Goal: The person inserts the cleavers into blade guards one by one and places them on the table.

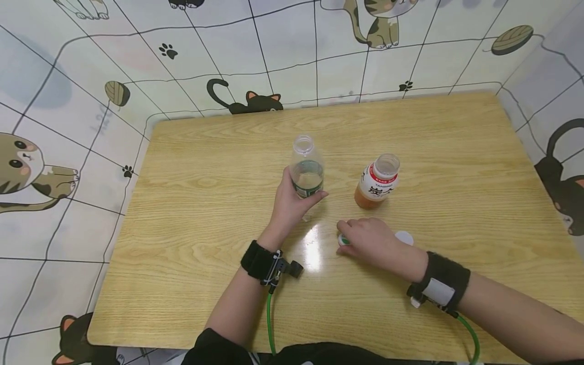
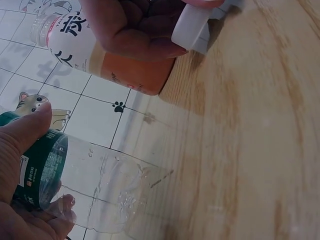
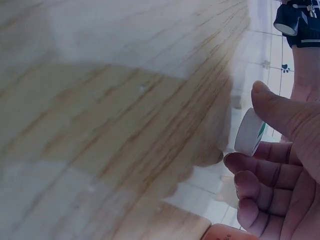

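Observation:
My left hand (image 1: 292, 203) grips a clear plastic bottle (image 1: 307, 175) with a green label. The bottle has no cap on its mouth, and its clear lower part shows in the left wrist view. Between thumb and fingers, my right hand (image 1: 376, 243) pinches a white bottle cap (image 3: 249, 132) with a green mark, low over the table. Behind that hand stands an uncapped bottle (image 1: 376, 182) of orange-brown drink with a white and red label. A second white cap (image 1: 404, 237) lies by the right wrist, partly hidden by it.
The wooden table (image 1: 205, 203) has cat-patterned walls (image 1: 292, 56) at its back and sides. Each wrist wears a black strap with a camera, and a green cable (image 1: 270, 324) runs from the left one towards the body.

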Tool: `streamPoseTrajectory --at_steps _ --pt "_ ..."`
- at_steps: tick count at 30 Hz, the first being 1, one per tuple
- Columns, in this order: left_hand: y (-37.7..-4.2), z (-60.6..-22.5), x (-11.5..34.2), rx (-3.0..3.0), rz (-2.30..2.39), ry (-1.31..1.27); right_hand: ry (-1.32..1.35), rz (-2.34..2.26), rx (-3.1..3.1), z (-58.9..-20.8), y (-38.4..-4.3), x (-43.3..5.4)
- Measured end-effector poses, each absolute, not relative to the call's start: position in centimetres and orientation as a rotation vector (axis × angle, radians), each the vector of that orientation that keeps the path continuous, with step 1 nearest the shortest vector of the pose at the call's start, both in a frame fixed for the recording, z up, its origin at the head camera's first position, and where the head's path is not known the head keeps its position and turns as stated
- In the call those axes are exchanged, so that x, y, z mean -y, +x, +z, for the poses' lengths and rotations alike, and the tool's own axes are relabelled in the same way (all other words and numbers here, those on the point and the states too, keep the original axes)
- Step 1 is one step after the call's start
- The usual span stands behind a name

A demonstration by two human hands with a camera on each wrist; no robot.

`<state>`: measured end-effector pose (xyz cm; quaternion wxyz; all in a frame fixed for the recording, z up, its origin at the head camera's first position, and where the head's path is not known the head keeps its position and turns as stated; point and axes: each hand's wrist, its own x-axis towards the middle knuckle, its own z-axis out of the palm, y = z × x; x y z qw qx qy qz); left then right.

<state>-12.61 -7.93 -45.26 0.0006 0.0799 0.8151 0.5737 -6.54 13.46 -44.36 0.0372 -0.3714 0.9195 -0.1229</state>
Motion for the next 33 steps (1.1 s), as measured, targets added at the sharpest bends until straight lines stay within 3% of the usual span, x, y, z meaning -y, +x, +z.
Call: streamPoseTrajectory --at_steps 21,33 --pt "-12.52 -45.59 8.08 -2.547 1.822 0.249 -1.113 -0.357 -2.797 -44.79 -6.48 -13.41" --pt "-11.73 -44.69 8.65 -2.679 1.598 0.297 -0.967 -0.448 -2.859 -43.83 -6.17 -14.03"
